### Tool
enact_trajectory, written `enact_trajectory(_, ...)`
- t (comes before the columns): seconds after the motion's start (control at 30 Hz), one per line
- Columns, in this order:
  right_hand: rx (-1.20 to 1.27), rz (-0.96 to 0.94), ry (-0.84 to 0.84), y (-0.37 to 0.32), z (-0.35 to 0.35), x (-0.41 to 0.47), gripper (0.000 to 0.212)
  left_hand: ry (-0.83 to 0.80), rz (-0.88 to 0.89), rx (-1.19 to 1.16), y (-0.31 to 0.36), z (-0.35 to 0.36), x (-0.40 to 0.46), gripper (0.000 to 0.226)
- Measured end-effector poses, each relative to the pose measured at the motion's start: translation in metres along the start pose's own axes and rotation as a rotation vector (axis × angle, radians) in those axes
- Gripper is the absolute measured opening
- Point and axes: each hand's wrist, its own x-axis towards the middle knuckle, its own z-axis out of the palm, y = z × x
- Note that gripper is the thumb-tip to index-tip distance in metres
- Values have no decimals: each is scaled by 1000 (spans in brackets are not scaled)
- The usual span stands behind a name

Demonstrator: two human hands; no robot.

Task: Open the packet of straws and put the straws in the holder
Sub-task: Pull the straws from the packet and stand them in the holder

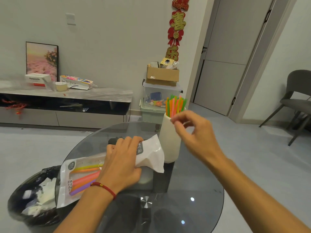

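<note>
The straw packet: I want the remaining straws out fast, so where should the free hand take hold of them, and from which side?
Probably through the torn white end of the straw packet, which lies open toward the holder. The left hand pins the packet's middle flat on the glass table, so the right hand could come from the holder side and pinch the straw ends. Those ends are hidden under the left hand.

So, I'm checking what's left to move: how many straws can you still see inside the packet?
5 visible in the packet, lying side by side under the left hand: yellow at the top, then orange, pink, orange and purple at the bottom. More may be hidden under the hand or packet print.
</note>
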Motion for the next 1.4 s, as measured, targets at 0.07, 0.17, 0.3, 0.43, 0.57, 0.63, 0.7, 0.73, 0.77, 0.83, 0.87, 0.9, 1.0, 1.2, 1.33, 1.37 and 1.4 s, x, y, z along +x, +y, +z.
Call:
enact_trajectory(0.07,82,169,-174,-5,15,-37,11,-13,41,18,2,-1,-2,68)
enact_trajectory(0.17,417,510,-240,-8,34,-68,9,-31,84,94,5,-6,-1,74)
enact_trajectory(0.3,892,778,-171,-16,51,-76,44,-116,190,292,16,-11,5,81)
enact_trajectory(0.43,921,795,-7,-11,58,-76,26,-188,216,372,20,-14,11,89)
enact_trajectory(0.57,1199,841,-77,-3,62,-83,30,-192,261,512,16,-21,15,99)
enact_trajectory(0.63,1130,790,-128,-1,66,-87,36,-169,325,593,18,-22,18,100)
enact_trajectory(0.7,1044,742,-134,3,71,-89,31,-174,369,645,19,-22,21,103)
enact_trajectory(0.73,1027,728,-130,4,72,-90,29,-195,367,666,17,-23,22,108)
enact_trajectory(0.77,1021,722,-128,6,73,-91,29,-219,350,685,14,-24,22,112)
enact_trajectory(0.83,1021,719,-155,8,73,-91,30,-242,303,716,8,-25,20,116)
enact_trajectory(0.87,1022,713,-174,8,74,-91,30,-247,290,729,6,-26,20,116)
enact_trajectory(0.9,1032,710,-189,9,75,-90,31,-252,286,742,5,-27,19,116)
enact_trajectory(1.0,1202,786,-221,10,77,-91,36,-247,331,791,5,-33,23,120)
enact_trajectory(1.2,1550,1105,-203,11,89,-95,49,-225,612,950,15,-48,35,120)
enact_trajectory(1.33,1598,1209,-298,10,96,-99,62,-209,795,1010,16,-52,40,114)
enact_trajectory(1.37,1609,1212,-271,12,97,-99,60,-220,798,1019,13,-53,41,116)
enact_trajectory(1.4,1605,1209,-250,13,97,-99,56,-231,781,1021,9,-53,40,119)
